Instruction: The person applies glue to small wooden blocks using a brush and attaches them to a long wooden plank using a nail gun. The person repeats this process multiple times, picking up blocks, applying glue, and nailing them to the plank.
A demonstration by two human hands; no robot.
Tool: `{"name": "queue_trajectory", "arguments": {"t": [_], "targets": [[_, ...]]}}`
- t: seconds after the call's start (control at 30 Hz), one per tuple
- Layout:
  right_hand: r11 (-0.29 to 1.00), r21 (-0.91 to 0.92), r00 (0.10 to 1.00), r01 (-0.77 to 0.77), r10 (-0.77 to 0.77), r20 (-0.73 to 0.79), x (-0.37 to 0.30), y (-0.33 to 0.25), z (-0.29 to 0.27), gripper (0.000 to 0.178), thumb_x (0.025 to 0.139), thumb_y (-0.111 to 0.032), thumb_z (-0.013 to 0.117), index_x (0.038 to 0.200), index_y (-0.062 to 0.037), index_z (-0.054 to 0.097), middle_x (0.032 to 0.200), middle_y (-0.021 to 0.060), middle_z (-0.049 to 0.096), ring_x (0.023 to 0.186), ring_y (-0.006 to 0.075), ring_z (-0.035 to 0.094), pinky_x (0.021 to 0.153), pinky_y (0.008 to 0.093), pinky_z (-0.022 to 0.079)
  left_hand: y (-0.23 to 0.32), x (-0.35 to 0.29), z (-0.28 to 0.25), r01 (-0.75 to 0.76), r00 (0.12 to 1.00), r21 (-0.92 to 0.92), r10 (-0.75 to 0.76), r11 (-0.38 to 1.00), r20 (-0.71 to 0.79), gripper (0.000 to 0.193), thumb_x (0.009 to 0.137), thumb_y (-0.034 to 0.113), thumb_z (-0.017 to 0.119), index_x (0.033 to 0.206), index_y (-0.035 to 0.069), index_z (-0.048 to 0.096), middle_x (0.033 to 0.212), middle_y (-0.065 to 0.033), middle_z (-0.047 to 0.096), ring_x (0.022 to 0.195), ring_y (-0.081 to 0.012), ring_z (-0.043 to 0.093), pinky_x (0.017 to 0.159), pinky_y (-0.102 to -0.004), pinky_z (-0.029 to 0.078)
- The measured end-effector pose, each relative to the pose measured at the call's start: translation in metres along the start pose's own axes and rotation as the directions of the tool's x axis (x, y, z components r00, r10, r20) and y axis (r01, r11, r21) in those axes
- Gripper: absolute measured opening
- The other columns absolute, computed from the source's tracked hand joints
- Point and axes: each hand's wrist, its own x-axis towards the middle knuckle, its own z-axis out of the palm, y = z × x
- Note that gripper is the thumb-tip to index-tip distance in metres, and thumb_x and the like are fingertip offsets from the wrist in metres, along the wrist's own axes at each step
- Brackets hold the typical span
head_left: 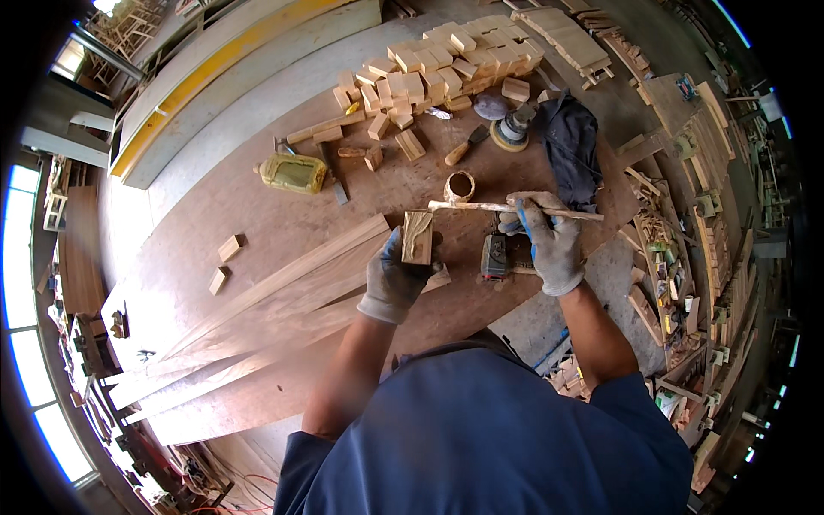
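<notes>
My gloved left hand grips a small wooden block whose upturned face carries a smear of yellowish glue. In my gloved right hand a long thin wooden stick is pinched, pointing left. Its pale, coated tip lies close to the top of the block; whether they touch I cannot tell. Just beyond the stick stands a round pot with a crusted rim and a dark brown inside. A dark boxy tool lies between my hands.
Long wooden boards stretch left of my left hand, with two loose blocks beyond them. Farther back are a yellowish plastic bottle, a hammer, a chisel, a sander, a dark cloth and a large block pile.
</notes>
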Motion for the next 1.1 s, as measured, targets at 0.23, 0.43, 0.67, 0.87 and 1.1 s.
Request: {"name": "queue_trajectory", "arguments": {"t": [0.23,0.43,0.67,0.87,1.1], "targets": [[0.998,0.065,0.995,-0.024,0.018,0.096,-0.003,-0.007,0.004,0.021,0.109,-0.016,0.062,0.115,0.0018,0.071,0.092,0.0088,0.076,0.082,0.0133,0.073,0.075,0.0289,0.061,-0.015,0.003,-0.008,0.229,0.966,-0.667,-0.252,0.709,0.064,0.054,0.093,-0.008,0.073,0.143,0.003,0.057,0.127,-0.0113,0.072,0.114,-0.0225,0.071,0.089,-0.0367,0.063],[0.975,-0.096,0.962,0.2,-0.177,0.208,-0.004,-0.02,0.001,0.019,0.108,-0.015,0.064,0.111,0.0022,0.072,0.094,0.0096,0.077,0.085,0.0142,0.074,0.076,0.0296,0.061,-0.007,0.006,-0.013,0.251,0.942,-0.898,-0.307,0.362,0.139,0.036,0.104,0.007,0.066,0.14,0.003,0.06,0.128,-0.0148,0.07,0.114,-0.026,0.069,0.09,-0.0412,0.061],[0.821,-0.116,0.771,0.559,-0.463,0.437,-0.014,-0.02,0.005,0.009,0.092,-0.001,0.073,0.101,-0.0008,0.075,0.095,0.0128,0.077,0.081,0.0224,0.077,0.069,0.0336,0.063,-0.021,0.012,-0.018,0.25,0.954,-0.42,-0.296,0.872,-0.045,0.049,0.115,0.038,0.043,0.14,-0.001,0.06,0.131,-0.0177,0.069,0.124,-0.0314,0.065,0.104,-0.0505,0.054],[0.908,-0.09,0.809,0.409,-0.316,0.496,-0.016,-0.029,-0.008,0.014,0.095,0.0,0.067,0.108,-0.0006,0.074,0.101,0.0156,0.076,0.086,0.023,0.076,0.076,0.0355,0.063,-0.013,0.018,-0.019,0.261,0.901,-0.928,-0.412,0.265,0.135,0.044,0.113,0.038,0.047,0.139,0.006,0.063,0.129,-0.0124,0.072,0.115,-0.0297,0.068,0.095,-0.05,0.055],[0.816,-0.168,0.771,0.553,-0.424,0.476,-0.012,-0.02,0.004,0.021,0.089,0.004,0.074,0.108,-0.0032,0.078,0.105,0.0146,0.075,0.087,0.0228,0.075,0.073,0.0341,0.063,-0.028,0.019,-0.028,0.284,0.944,-0.939,-0.23,0.193,0.238,0.046,0.114,0.037,0.041,0.139,0.003,0.061,0.128,-0.0152,0.07,0.117,-0.0352,0.066,0.096,-0.0506,0.053]]}}
